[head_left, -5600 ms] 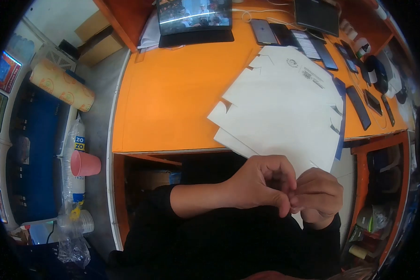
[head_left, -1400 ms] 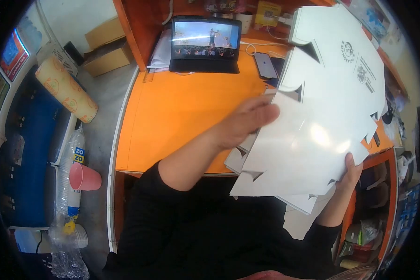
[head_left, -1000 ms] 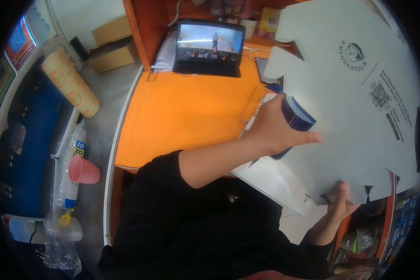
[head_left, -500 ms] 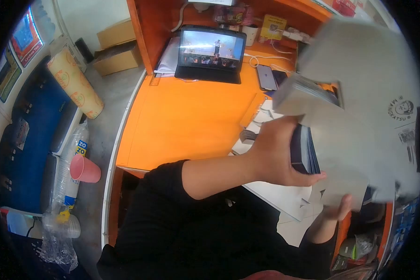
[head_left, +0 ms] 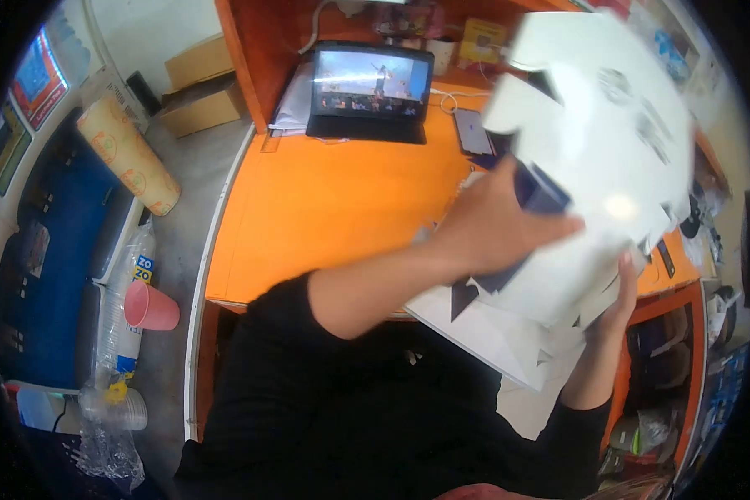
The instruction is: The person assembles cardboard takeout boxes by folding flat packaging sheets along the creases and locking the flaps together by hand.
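A stack of white die-cut cardboard box blanks (head_left: 621, 154), with tabs and slots along the edges, is held up at a tilt over the right of the desk. My left hand (head_left: 504, 217) is closed on its left side, thumb across the front, beside a dark flap (head_left: 542, 190). At the lower right edge, my right hand (head_left: 621, 292) grips the same blanks; some of its fingers are hidden behind them. Below my left hand, more white cardboard sheets (head_left: 479, 333) lie over the desk's front edge.
On the orange desk (head_left: 333, 217) stands a tablet (head_left: 371, 87) playing a video, with a phone (head_left: 473, 132) to its right. Left of the desk are a patterned paper roll (head_left: 129, 154), a pink cup (head_left: 152, 305) and a cardboard box (head_left: 200, 104).
The blanks have turned and tilted, so a bright white face shows instead of the grey printed one. My left hand has moved slightly up and left; my right hand has risen.
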A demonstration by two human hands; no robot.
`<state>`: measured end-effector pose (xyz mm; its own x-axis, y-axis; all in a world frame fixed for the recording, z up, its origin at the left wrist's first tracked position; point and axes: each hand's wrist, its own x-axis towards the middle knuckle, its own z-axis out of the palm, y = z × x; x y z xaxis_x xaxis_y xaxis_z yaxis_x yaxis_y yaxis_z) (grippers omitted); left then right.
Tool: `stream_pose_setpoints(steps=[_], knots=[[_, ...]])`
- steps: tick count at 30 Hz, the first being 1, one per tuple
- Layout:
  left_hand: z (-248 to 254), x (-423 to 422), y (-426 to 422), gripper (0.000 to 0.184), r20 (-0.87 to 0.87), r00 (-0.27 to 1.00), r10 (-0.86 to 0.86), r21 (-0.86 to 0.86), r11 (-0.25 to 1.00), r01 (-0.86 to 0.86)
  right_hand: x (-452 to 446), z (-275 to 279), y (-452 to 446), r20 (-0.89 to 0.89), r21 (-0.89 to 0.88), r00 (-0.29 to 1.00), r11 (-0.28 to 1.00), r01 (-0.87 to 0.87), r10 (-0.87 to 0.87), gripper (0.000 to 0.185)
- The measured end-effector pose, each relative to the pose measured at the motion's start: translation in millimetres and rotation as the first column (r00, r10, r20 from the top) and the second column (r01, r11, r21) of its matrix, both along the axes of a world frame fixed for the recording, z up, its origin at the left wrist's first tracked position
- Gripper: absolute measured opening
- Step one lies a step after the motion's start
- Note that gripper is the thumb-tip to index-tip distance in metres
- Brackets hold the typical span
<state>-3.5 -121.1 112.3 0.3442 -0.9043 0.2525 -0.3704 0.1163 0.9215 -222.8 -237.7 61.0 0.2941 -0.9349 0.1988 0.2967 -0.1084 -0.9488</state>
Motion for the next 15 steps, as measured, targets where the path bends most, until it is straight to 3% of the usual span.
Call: stream_pose_setpoints(steps=[2,3,6,7,8,10,12,13,15], knots=[[1.8,17.3,-8.4,0.076,-0.358,0.893,-0.273,0.017,0.954,0.299,-8.3,18.3,-1.2,-0.082,0.196,0.986,0.972,-0.129,0.147,0.068],[-23.5,27.1,-26.4,0.082,-0.344,0.925,-0.163,0.187,0.953,0.238,-13.6,8.8,-4.1,-0.164,0.266,0.978,0.961,-0.082,0.129,0.063],[-60.0,48.8,-30.7,0.087,-0.465,0.867,-0.176,0.267,0.906,0.328,-10.5,-29.8,-10.5,-0.334,0.341,0.903,0.928,-0.151,0.270,0.067],[-72.8,56.1,-30.7,0.087,-0.390,0.908,-0.153,0.348,0.889,0.299,-17.4,-56.2,-24.9,-0.423,0.366,0.843,0.914,-0.177,0.333,0.067],[-85.4,64.2,-28.9,0.087,-0.309,0.942,-0.133,0.423,0.868,0.261,-13.9,-55.6,-14.4,-0.627,0.218,0.745,0.969,-0.113,0.228,0.060],[-85.2,70.4,-9.6,0.087,-0.230,0.970,-0.082,0.519,0.833,0.194,-15.4,-36.5,10.8,-0.686,-0.028,0.725,0.994,-0.104,0.057,0.047],[-57.8,69.1,21.7,0.088,-0.224,0.974,-0.021,0.574,0.805,0.150,-41.2,-20.4,19.4,-0.836,-0.071,0.548,0.997,-0.032,-0.042,0.048],[-70.8,76.3,26.4,0.086,-0.204,0.979,-0.016,0.596,0.792,0.137,-53.9,-21.1,22.4,-0.893,-0.096,0.442,0.995,-0.003,-0.085,0.051],[-97.2,88.9,31.1,0.081,-0.159,0.987,-0.004,0.633,0.767,0.105,-78.6,-37.9,32.0,-0.787,0.128,0.610,0.991,0.025,0.086,0.059]])
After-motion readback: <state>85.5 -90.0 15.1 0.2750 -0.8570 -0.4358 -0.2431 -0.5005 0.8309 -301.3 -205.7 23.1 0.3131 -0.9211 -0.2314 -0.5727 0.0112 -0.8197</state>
